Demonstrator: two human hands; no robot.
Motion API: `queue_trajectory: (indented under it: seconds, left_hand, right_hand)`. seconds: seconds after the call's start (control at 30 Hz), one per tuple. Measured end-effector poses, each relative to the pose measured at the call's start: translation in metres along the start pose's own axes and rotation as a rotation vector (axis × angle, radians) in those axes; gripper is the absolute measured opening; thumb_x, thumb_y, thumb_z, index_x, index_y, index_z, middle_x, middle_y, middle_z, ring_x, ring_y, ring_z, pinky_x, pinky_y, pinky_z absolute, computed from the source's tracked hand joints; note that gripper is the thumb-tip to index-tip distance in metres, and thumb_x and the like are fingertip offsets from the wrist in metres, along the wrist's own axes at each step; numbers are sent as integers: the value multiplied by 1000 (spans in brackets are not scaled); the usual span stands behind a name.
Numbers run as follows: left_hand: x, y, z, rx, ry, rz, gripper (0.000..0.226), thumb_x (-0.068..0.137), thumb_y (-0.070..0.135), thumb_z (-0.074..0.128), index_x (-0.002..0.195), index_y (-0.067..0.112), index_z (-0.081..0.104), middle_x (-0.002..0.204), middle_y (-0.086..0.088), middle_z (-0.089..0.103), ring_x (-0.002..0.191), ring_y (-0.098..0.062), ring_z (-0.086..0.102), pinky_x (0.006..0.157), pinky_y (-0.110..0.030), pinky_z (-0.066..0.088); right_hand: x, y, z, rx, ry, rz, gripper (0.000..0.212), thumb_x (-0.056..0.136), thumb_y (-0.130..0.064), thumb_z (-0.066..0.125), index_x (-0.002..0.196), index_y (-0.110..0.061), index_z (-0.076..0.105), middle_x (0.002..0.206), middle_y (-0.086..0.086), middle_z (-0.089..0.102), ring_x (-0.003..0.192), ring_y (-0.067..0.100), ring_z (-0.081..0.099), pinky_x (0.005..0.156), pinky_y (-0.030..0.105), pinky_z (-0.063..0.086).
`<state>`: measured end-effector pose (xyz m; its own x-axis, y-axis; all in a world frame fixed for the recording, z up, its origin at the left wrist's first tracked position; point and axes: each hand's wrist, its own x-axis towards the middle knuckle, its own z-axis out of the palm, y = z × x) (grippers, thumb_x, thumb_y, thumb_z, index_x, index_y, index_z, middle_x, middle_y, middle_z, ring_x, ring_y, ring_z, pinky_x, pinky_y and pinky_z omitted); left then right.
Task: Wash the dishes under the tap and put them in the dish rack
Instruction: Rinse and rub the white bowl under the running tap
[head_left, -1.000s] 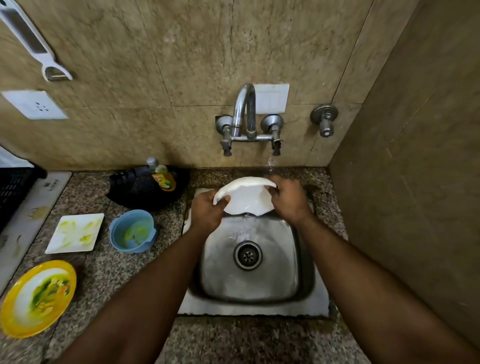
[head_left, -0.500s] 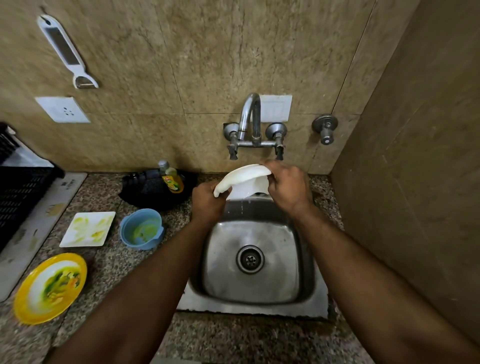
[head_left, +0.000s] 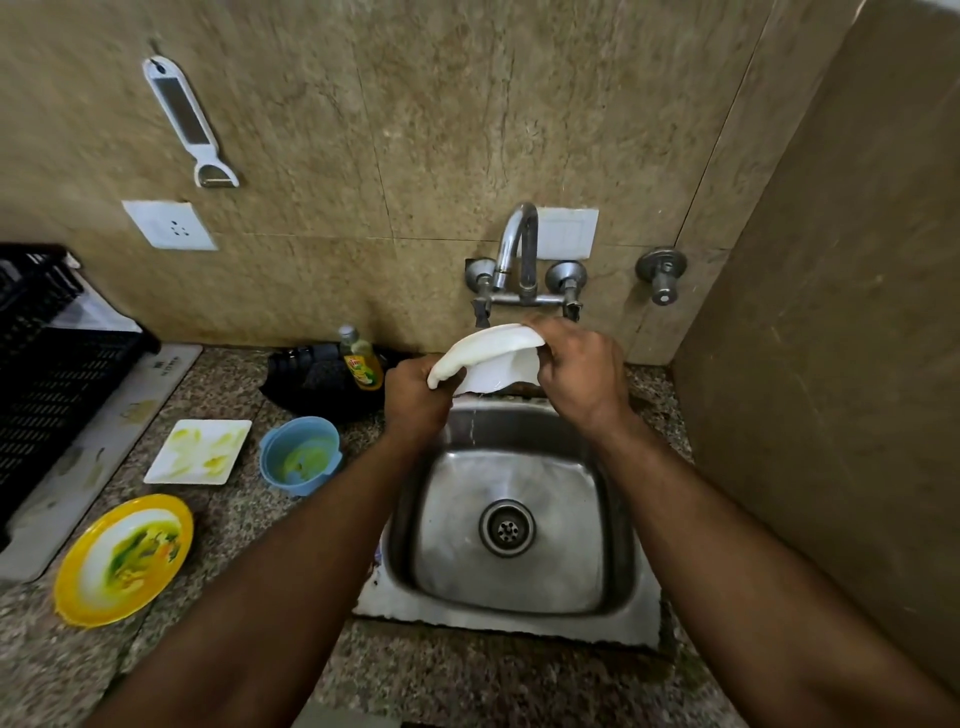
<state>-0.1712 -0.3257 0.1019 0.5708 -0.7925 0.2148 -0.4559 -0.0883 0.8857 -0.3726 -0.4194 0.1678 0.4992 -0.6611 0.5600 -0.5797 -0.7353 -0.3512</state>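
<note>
Gripping: left hand (head_left: 415, 397) curls around the lower left rim of the white plate (head_left: 488, 358); right hand (head_left: 579, 371) pinches its upper right rim, thumb over the edge.
Plate position: held tilted on edge above the back of the sink (head_left: 644, 608), just below the tap (head_left: 519, 244), touching neither.
Water: a thin stream falls from the plate's lower edge into the basin; whether the tap itself is running I cannot tell.
Step in hand: most likely rinsing or draining this plate before it goes to the rack.
Doing it well: keep the plate steeply tilted so water runs off one corner; turn it so both faces pass under the spout; hold by the rim only, since a wet plate is probably slippery; let the drip thin out before carrying it left over the desk (head_left: 467, 680).
Dish rack: the black slatted crate (head_left: 47, 364) at the far left, well apart from the sink, so the carry is long.
Waiting dishes: square white plate (head_left: 197, 451), blue bowl (head_left: 301, 454) and yellow-rimmed plate (head_left: 123, 560) sit on the desk left of the sink, all smeared with yellow-green residue.
Soap: dish liquid bottle (head_left: 359, 361) stands near the wall, just left of the left hand.
Progress: early, by my judgement; three dirty pieces remain.
</note>
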Motion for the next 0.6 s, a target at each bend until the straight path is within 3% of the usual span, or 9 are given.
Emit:
queue_trajectory:
  seconds: [0.17, 0.37, 0.6]
  left_hand:
    - [-6, 2, 0, -2, -19, 4, 18, 83, 44, 71, 92, 30, 75, 70, 2, 72, 73, -25, 74, 64, -53, 61]
    - [-6, -3, 1, 11, -23, 4, 23, 84, 41, 71, 81, 20, 76, 66, 5, 69, 64, -5, 61, 64, -45, 58]
    - [-11, -13, 6, 33, -49, -67, 26, 80, 46, 70, 87, 22, 77, 73, 0, 75, 69, -13, 69, 68, -47, 58]
  right_hand:
    - [-5, -1, 1, -9, -6, 8, 42, 86, -15, 63, 127, -23, 70, 111, 0, 77, 87, 24, 72, 75, 32, 57]
    - [-8, 3, 5, -10, 5, 5, 44, 85, -14, 65, 128, -23, 69, 115, 0, 76, 90, 25, 72, 76, 36, 59]
    - [-15, 9, 16, -30, -11, 13, 43, 86, -13, 66, 128, -24, 69, 116, -1, 76, 90, 24, 72, 75, 35, 59]
